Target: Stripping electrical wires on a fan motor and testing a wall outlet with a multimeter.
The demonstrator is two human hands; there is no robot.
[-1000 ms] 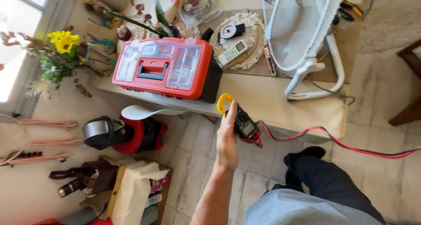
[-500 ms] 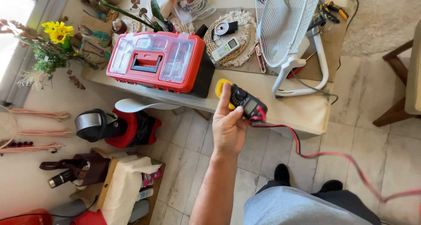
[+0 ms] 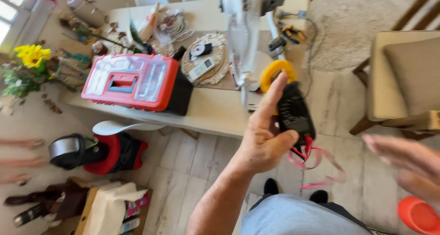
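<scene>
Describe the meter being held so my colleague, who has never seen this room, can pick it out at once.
Start at the long beige table bearing the red plastic toolbox with clear lid compartments. Just right of it, above the floor, the left hand grips a black handheld clamp meter. Its yellow ring-shaped jaw on top and red leads trailing below set it apart; the blurred right hand holds nothing visible.

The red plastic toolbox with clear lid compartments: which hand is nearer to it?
Left. The left hand, gripping the black and yellow clamp meter, is just right of the toolbox; the blurred right hand is at the far right.
</scene>
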